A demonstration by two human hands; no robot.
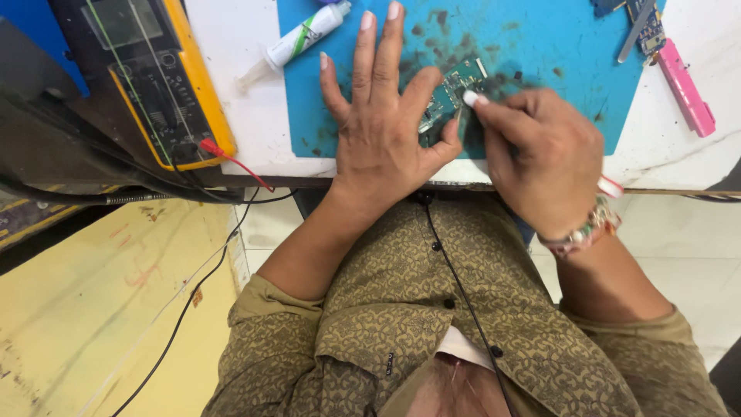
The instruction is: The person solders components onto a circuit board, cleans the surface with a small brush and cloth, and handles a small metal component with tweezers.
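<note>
A small green circuit board lies on a stained blue work mat. My left hand rests flat on the mat with fingers spread, its thumb and forefinger pressing the board's left side. My right hand is closed, pinching a thin tool whose tip meets the board's lower edge; the tool itself is mostly hidden by my fingers. A beaded bracelet sits on my right wrist.
A white syringe tube lies at the mat's upper left. A yellow-cased meter with a red lead stands at the left. A pink tool and tweezers lie at the upper right on the white tabletop.
</note>
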